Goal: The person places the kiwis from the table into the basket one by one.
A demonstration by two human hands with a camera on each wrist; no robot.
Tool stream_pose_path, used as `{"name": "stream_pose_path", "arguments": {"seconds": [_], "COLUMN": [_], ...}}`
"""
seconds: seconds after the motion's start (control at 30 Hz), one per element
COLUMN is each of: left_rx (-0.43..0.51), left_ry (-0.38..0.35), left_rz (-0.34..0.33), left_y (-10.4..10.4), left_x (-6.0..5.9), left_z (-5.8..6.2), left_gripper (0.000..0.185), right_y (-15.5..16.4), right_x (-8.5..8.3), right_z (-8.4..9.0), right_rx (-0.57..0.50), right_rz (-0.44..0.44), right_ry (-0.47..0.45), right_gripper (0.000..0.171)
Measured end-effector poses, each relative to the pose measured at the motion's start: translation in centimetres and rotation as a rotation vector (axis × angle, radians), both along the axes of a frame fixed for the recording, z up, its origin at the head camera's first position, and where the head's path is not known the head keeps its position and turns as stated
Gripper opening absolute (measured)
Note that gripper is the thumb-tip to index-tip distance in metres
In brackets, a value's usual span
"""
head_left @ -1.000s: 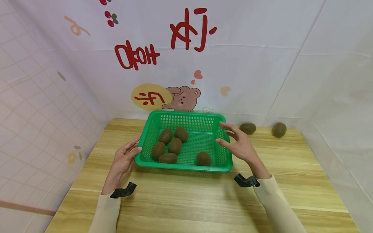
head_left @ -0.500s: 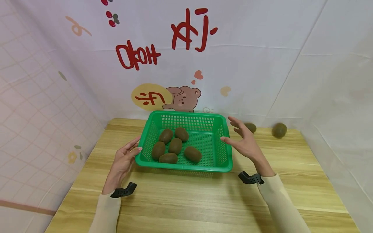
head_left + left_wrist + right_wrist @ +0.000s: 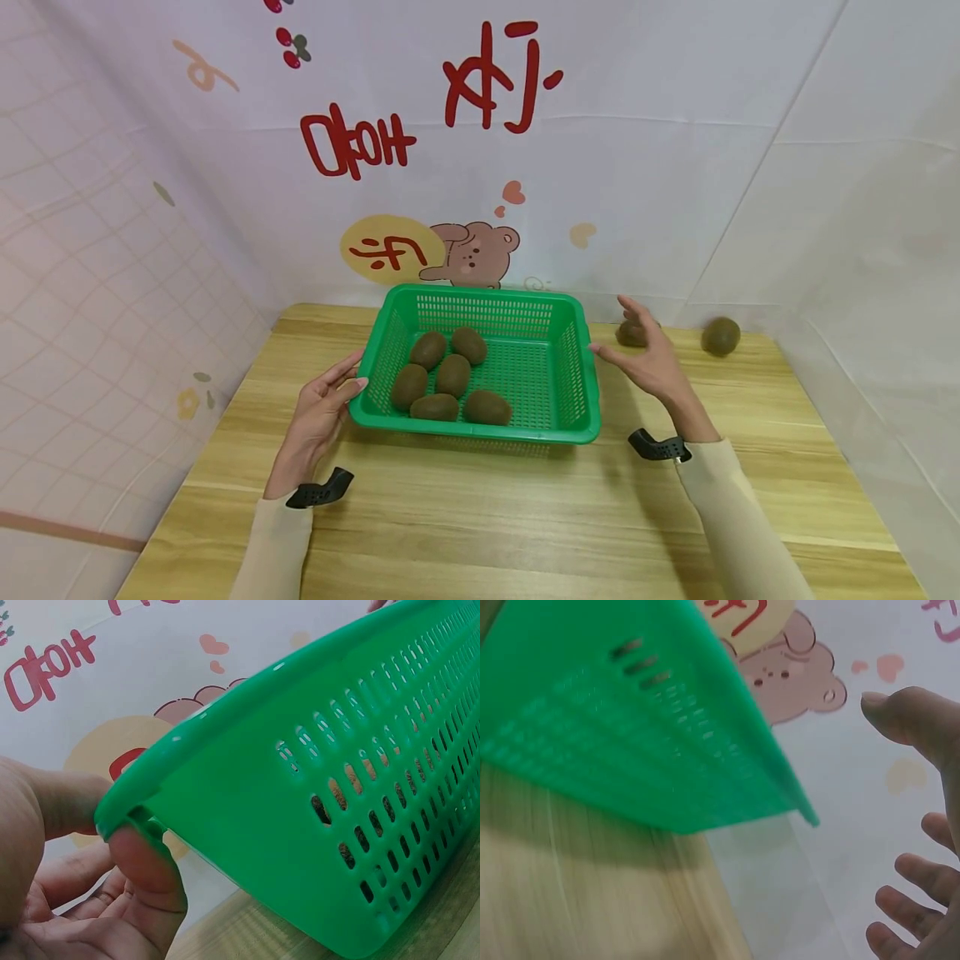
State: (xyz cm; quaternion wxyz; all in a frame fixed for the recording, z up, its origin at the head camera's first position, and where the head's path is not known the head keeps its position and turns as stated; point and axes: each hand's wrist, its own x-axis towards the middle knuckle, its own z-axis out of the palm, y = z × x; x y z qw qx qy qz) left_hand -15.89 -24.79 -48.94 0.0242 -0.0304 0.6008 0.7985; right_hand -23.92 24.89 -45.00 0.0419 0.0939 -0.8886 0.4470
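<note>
On the table point(image 3: 525, 517), mid-back: basket point(image 3: 491, 304) holding kiwis point(image 3: 453, 375) | left hand point(image 3: 318, 412) pinches its near-left rim | right hand point(image 3: 651, 360) fingers spread, empty, beside a loose kiwi point(image 3: 628, 335) | basket likely light, flexible; you'd best grip both rims.

Six kiwis point(image 3: 453, 374) lie in the basket point(image 3: 584, 392); two kiwis point(image 3: 721, 336) sit right of it.

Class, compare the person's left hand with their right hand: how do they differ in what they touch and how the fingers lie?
The left hand holds the green basket at its left rim, thumb pressed on the edge; the right hand holds nothing. The left hand's fingers curl at the rim; the right hand's are spread open beside a kiwi on the table. Both wear cream sleeves and a black wrist mount.
</note>
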Motion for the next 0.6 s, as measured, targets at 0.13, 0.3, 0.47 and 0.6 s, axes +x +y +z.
{"name": "stream_pose_path", "arguments": {"seconds": [0.13,0.3,0.47,0.6], "left_rx": [0.001,0.005,0.027,0.031], "left_ry": [0.002,0.007,0.021,0.03], "left_rz": [0.0,-0.01,-0.021,-0.035], "left_y": [0.0,0.0,0.0,-0.1], "left_x": [0.1,0.1,0.1,0.2], "left_z": [0.1,0.1,-0.1,-0.3], "left_gripper": [0.064,0.064,0.065,0.066], "right_y": [0.9,2.1,3.2,3.9], "right_x": [-0.5,-1.2,-1.7,-2.1], "right_z": [-0.6,-1.6,-2.6,-3.1], "right_rx": [0.021,0.032,0.039,0.038], "right_rz": [-0.034,-0.067,-0.085,-0.106], "right_ry": [-0.02,-0.041,-0.052,-0.059], "right_gripper": [0.097,0.101,0.101,0.102]}}
